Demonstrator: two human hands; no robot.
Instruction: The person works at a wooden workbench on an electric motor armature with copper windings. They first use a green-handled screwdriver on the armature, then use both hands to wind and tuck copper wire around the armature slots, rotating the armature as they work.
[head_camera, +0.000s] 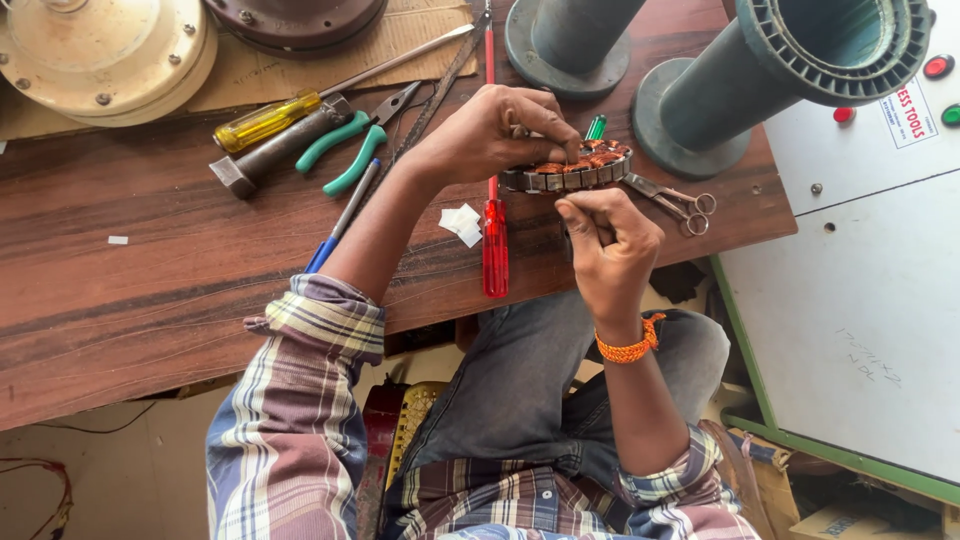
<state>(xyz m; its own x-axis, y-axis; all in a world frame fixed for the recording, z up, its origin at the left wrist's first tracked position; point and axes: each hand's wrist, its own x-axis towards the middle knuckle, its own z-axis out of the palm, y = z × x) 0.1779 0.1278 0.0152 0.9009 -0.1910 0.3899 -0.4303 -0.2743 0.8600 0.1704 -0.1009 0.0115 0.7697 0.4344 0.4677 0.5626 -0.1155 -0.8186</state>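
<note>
A round metal stator with copper windings (580, 168) rests near the front edge of the wooden bench (150, 270). My left hand (495, 130) reaches over it from the left, fingertips pinched on the copper coils at its top. My right hand (610, 245) grips the stator's near rim from below, with an orange bead bracelet on the wrist. A red-handled screwdriver (494, 245) lies upright on the bench just left of the stator, passing under my left hand.
Scissors (675, 198) lie right of the stator. Green-handled pliers (350, 145), a hammer (275, 150), a yellow-handled screwdriver (265, 120) and a blue pen (335, 230) lie left. White paper scraps (462, 222) sit nearby. Two grey-green tubes (720, 90) stand behind; a white machine panel (860, 290) is right.
</note>
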